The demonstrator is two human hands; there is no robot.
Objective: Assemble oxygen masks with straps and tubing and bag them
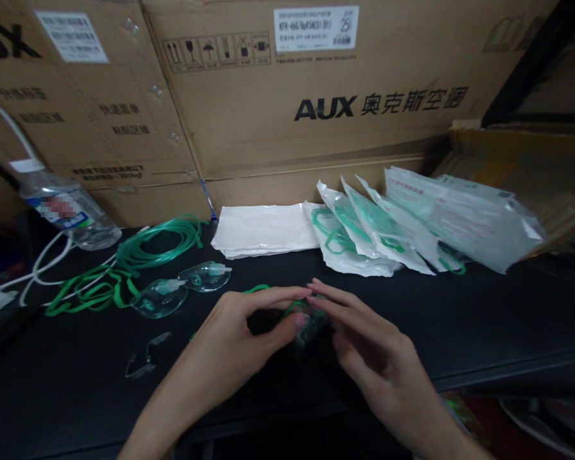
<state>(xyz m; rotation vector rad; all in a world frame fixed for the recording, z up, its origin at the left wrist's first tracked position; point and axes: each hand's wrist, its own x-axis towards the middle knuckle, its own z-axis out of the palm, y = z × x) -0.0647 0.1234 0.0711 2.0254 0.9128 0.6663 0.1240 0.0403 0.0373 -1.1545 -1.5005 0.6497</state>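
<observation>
My left hand [242, 338] pinches a clear face mask [311, 329] with a green strap between its thumb and fingers. Much of this mask is hidden by the hands, and it looks tilted. My right hand [376, 348] meets it from the other side, its stretched fingers touching the upper edge and its thumb held apart. A bit of green strap [257, 289] shows just beyond the left hand. To the left, two more clear masks [160, 297] lie on the black table, beside green straps [93, 291] and a coil of green tubing [160, 243].
Behind the table stand large cardboard boxes [249, 121]. White packets [263, 230] lie flat at their foot, with several sealed pouches [364, 223] leaning to the right. A plastic bottle [69, 204] and white cable [41, 265] are at left. Small clear pieces [146, 358] lie near my left forearm.
</observation>
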